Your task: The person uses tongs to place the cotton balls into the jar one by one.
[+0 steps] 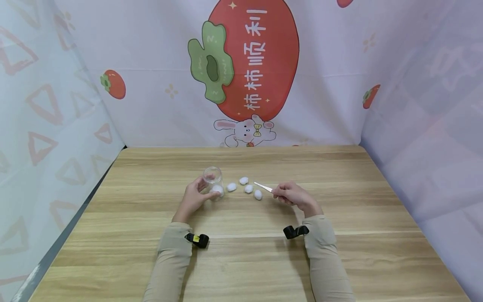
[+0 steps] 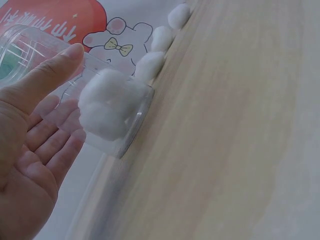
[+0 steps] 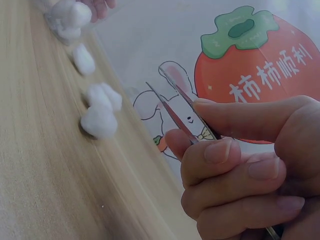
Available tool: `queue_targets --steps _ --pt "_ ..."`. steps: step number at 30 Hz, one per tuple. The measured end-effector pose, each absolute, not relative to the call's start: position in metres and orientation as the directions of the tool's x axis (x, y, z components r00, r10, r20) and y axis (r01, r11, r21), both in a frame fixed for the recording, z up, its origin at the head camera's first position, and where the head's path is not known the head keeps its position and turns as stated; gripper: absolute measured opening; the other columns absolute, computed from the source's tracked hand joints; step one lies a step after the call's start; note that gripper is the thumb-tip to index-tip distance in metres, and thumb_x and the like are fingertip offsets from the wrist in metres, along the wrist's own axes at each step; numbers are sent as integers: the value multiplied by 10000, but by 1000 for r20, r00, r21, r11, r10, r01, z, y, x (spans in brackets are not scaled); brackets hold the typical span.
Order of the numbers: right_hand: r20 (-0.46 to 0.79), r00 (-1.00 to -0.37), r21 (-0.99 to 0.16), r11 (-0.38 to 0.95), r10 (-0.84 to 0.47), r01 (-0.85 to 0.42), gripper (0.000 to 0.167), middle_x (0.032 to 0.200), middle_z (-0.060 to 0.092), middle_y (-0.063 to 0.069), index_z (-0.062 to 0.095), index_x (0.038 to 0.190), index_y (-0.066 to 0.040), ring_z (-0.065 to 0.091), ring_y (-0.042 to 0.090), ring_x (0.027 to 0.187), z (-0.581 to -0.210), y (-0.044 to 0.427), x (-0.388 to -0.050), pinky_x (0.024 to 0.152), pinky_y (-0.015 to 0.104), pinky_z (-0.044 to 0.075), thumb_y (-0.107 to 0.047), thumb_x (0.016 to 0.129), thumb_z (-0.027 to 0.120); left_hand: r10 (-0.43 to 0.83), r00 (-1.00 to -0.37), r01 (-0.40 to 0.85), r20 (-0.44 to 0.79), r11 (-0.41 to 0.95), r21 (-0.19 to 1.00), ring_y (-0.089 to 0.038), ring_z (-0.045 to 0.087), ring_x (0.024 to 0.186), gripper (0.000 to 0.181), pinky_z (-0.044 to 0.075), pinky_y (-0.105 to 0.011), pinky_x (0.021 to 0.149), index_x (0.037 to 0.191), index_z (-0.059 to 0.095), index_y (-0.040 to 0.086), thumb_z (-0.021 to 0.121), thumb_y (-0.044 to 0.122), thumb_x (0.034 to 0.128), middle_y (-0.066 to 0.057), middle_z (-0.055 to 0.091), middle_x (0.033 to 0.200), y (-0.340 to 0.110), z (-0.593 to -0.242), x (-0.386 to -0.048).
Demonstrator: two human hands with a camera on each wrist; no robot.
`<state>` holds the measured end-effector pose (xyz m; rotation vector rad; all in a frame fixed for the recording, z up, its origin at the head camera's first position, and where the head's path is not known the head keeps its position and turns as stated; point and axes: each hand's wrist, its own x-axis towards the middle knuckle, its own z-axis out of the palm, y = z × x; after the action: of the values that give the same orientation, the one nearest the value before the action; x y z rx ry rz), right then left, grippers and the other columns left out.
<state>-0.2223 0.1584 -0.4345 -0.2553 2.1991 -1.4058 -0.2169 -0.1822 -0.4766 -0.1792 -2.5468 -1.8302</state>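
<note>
A clear jar [image 1: 213,177] stands upright on the table, white cotton balls [image 2: 107,105] at its bottom. My left hand [image 1: 194,196] holds it, thumb on one side and fingers round the other. Several loose cotton balls [image 1: 248,188] lie on the table to the right of the jar. Metal tweezers [image 3: 175,105] are pinched between the thumb and fingers of my right hand [image 3: 240,170]; their tips stand apart with nothing between them. In the head view the tweezers point left, just right of the loose cotton balls, and my right hand [image 1: 294,196] is above the table.
The wooden table [image 1: 241,260] reaches back to a printed cloth [image 1: 151,109] hanging behind it, with more cloth at both sides. A black wrist camera [image 1: 198,240] is strapped to the left sleeve and another [image 1: 296,231] to the right.
</note>
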Motion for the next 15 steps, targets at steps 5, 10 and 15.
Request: queue_targets --steps 5,10,15 --pt "-342 -848 -871 475 -404 125 338 574 452 -71 567 974 133 349 36 478 -436 161 -223 408 145 248 -199 984 503 91 -994 93 67 318 944 -339 500 1344 710 431 -380 1152 1343 502 -3 832 155 735 -230 526 1411 -182 -477 -217" --pt "-338 -848 -871 477 -408 117 333 562 451 -76 563 954 131 345 28 469 -439 165 -223 400 149 237 -198 978 514 90 -994 90 65 317 944 -336 503 1342 703 432 -376 1152 1338 508 2 833 156 734 -224 532 1407 -182 -477 -217" --pt "-348 -849 -874 465 -398 140 307 554 454 -91 575 927 96 344 16 464 -443 170 -224 400 144 239 -204 971 530 91 -994 90 63 322 942 -337 500 1345 705 430 -382 1155 1338 508 7 833 166 734 -223 530 1410 -182 -478 -218"
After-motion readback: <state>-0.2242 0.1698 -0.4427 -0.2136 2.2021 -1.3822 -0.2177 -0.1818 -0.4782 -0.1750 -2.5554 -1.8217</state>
